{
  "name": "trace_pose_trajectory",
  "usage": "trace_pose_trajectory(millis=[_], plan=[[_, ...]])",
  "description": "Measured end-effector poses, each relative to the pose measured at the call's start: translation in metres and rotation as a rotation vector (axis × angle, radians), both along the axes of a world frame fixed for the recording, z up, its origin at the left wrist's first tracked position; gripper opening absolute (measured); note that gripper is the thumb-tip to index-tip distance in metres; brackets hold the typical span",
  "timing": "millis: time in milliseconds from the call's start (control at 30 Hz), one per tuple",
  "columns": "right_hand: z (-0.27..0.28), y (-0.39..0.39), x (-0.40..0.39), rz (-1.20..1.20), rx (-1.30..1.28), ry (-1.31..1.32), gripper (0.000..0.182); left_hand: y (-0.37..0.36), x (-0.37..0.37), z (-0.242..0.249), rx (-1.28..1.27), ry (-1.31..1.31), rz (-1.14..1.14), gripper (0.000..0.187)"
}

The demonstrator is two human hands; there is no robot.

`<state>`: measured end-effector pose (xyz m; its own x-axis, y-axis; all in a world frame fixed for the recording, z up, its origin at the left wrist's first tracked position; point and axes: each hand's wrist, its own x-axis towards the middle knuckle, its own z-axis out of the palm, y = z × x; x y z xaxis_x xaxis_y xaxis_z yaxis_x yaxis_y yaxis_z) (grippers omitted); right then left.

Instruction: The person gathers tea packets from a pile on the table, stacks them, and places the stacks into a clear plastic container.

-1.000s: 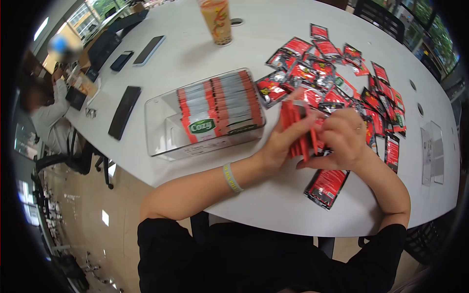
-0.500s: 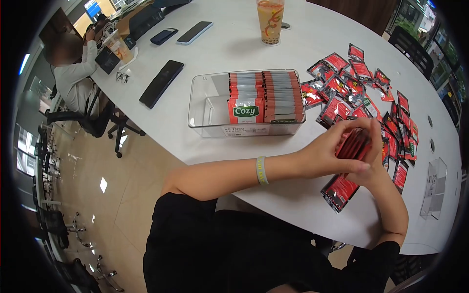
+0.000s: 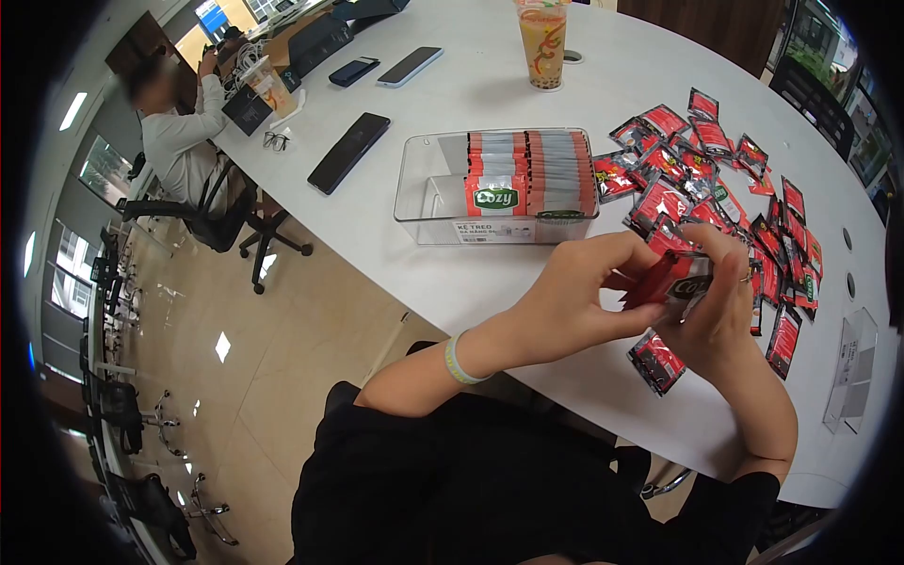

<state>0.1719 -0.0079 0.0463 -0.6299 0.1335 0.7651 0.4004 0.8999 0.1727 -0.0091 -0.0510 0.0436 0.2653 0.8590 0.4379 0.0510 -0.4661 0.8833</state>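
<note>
Between my hands is a small stack of red and black sachets, tilted, with a dark printed face toward my right side. My left hand, with a pale band at its wrist, grips the stack's left edge between thumb and fingers. Curled around the other side is my right hand, its fingers closed on the same stack. A flat red sachet lies on the table just below the hands. Beyond them, a clear plastic bin holds upright rows of red and grey Cozy sachets.
Loose sachets are scattered right of the bin. A clear plastic divider lies at the right edge. A bubble-tea cup and several phones, including a black phone, stand or lie farther back. A seated person is at the left.
The stack has turned in my hands, so a dark printed face now shows. My left wrist has lowered. The whole scene has shifted slightly right with the head.
</note>
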Motion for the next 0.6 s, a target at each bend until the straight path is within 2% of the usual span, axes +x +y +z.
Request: trace_pose_trajectory(millis=[100,167,200,267,300,367,400,433,500,600], plan=[[0.001,-0.006,-0.003,0.038,-0.086,0.033,0.107,-0.008,-0.006,-0.002,-0.113,-0.05,-0.041,0.026],[0.0,-0.009,-0.006,0.059,-0.152,0.061,0.111,-0.013,-0.009,-0.006,-0.343,-0.259,-0.088,0.028],[0.002,-0.009,-0.006,0.059,-0.17,0.072,0.114,-0.014,-0.01,-0.011,-0.346,-0.26,-0.087,0.028],[0.009,-0.011,-0.007,0.071,-0.211,0.067,0.122,-0.016,-0.013,-0.022,-0.459,-0.478,-0.109,0.032],[0.012,-0.011,-0.006,0.073,-0.211,0.065,0.122,-0.018,-0.014,-0.024,-0.459,-0.48,-0.107,0.032],[0.013,-0.01,-0.006,0.013,-0.291,0.051,0.124,-0.026,-0.014,-0.028,-0.749,-0.916,-0.09,0.033],[0.008,-0.006,-0.006,0.062,-0.271,0.102,0.121,-0.032,-0.012,-0.027,-0.781,-1.046,-0.044,0.034],[0.004,-0.004,-0.006,0.063,-0.271,0.102,0.121,-0.035,-0.017,-0.034,-0.78,-1.047,-0.044,0.034],[-0.003,0.001,-0.006,0.093,-0.311,0.121,0.117,-0.04,-0.038,-0.05,-0.682,-1.397,-0.158,0.043],[-0.01,0.004,-0.008,0.044,-0.428,0.098,0.112,-0.038,-0.072,-0.026,-0.506,-1.506,-0.1,0.043]])
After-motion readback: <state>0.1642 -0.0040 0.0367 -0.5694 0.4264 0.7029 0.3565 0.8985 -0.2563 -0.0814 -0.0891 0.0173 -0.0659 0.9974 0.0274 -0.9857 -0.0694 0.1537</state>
